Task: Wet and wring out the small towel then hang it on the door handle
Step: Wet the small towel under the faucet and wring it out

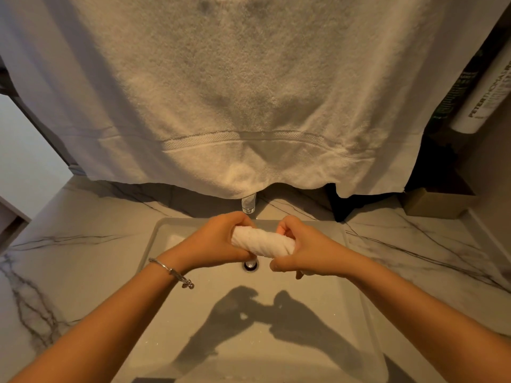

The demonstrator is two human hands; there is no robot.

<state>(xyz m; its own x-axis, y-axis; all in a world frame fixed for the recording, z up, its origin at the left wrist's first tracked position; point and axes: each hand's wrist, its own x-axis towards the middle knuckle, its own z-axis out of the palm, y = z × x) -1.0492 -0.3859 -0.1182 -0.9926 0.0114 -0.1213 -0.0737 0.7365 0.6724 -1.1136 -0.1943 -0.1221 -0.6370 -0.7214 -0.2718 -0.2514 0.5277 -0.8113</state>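
- Head view: small towel [262, 242], white, twisted into a tight roll, held over the sink [318, 313] above the drain [251, 265].
- My left hand [218, 240]: closed around the roll's left end; bracelet [171, 272] on the wrist.
- My right hand [304, 251]: closed around the right end.
- Faucet [248, 203]: behind my hands, its top hidden by a large hanging towel [249, 92].
- Marble desk [83, 244]: surrounds the sink.

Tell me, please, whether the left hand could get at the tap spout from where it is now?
Probably yes. The tap spout shows just beyond the left hand with nothing between, but that hand and the right hand grip the small towel.
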